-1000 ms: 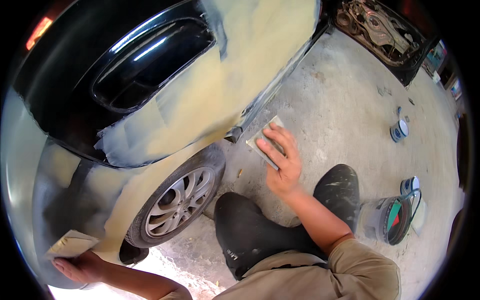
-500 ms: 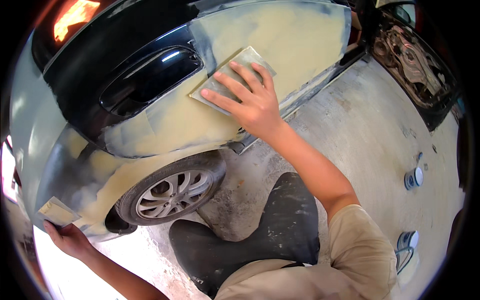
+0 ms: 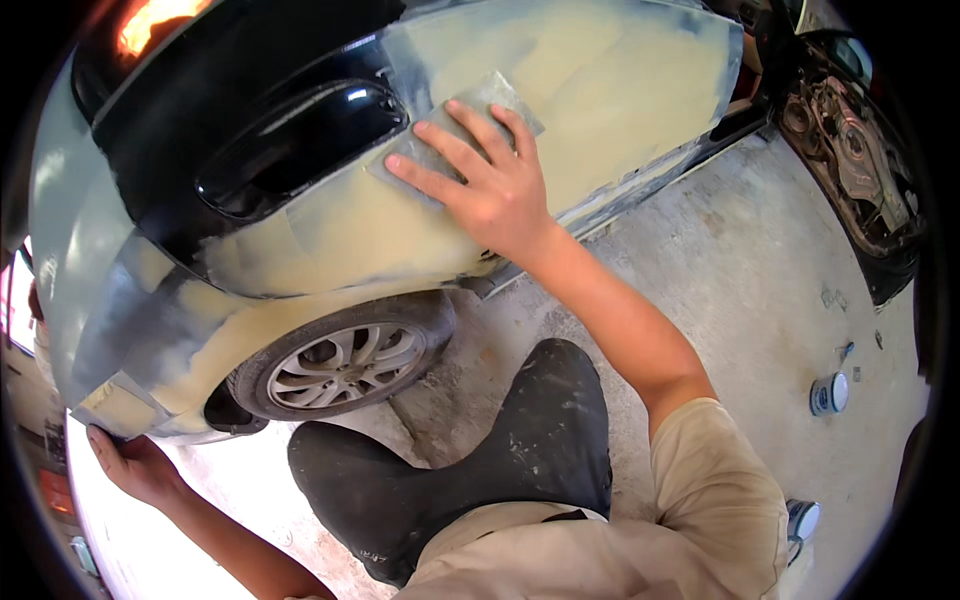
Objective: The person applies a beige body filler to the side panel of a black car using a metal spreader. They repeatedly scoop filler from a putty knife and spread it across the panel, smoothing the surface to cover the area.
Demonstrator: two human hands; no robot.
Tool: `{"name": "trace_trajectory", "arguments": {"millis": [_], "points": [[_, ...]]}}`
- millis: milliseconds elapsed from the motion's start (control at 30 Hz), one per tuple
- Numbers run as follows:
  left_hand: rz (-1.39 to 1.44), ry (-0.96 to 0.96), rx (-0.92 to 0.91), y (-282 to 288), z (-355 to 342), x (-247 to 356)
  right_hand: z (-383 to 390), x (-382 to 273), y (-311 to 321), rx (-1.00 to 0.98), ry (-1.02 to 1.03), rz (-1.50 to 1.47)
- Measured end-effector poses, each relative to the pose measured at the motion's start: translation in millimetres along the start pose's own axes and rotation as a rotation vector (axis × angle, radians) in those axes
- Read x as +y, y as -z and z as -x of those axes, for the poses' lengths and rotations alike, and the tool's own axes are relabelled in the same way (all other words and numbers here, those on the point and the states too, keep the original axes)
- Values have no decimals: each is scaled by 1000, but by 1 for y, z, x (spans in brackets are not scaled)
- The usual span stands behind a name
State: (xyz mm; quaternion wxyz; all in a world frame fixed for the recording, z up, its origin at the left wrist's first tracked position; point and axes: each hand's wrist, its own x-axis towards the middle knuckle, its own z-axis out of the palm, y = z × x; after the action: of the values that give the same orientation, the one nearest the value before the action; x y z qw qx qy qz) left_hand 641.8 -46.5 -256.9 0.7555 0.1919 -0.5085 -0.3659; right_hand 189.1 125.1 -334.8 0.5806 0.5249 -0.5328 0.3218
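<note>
My right hand (image 3: pixel 480 175) presses a grey rectangular sanding pad (image 3: pixel 505 95) flat on the pale yellow filler (image 3: pixel 600 95) covering the car's side panel, just right of the black recessed handle (image 3: pixel 280 150). Its fingers are spread across the pad, gripping it. At the lower left, my left hand (image 3: pixel 135 465) holds a pale rectangular sheet (image 3: pixel 115 400) at the lower part of the grey, patchy bodywork (image 3: pixel 125 330). The car wheel (image 3: pixel 350 365) sits below the filler, between my two hands.
My bent legs (image 3: pixel 450 480) are below the wheel. An open car door (image 3: pixel 850 170) with bare inner workings stands at upper right. Two tins (image 3: pixel 828 395) sit on the concrete floor (image 3: pixel 700 270) at my right. Bright light falls on the lower left.
My right hand has risen from over the floor onto the filler, then moved slightly left. My left hand has moved higher in view. The view has shifted, showing more of the open door.
</note>
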Motion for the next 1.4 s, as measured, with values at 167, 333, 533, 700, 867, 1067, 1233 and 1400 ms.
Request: {"name": "trace_trajectory", "arguments": {"millis": [167,333,533,700,867,1067,1233,1400], "points": [[13,67,-52,0,-4,-35,4,3,-14,75,43,39],[10,123,-111,-8,-5,-84,27,-14,-22,92,-61,61],[-303,-178,-208,-5,-14,-109,63,-54,-27,71,-226,52],[-416,-477,-280,45,-38,-142,94,-86,-28,27,-317,82],[18,-3,-247,36,-29,-126,129,-120,-37,-16,-403,54],[19,47,-175,21,5,-121,154,-158,-37,-42,-521,17],[73,206,-9,-7,47,-105,153,-181,11,-270,-687,-181],[274,536,-237,-35,117,-98,106,-167,73,-58,-1354,-788]]}}
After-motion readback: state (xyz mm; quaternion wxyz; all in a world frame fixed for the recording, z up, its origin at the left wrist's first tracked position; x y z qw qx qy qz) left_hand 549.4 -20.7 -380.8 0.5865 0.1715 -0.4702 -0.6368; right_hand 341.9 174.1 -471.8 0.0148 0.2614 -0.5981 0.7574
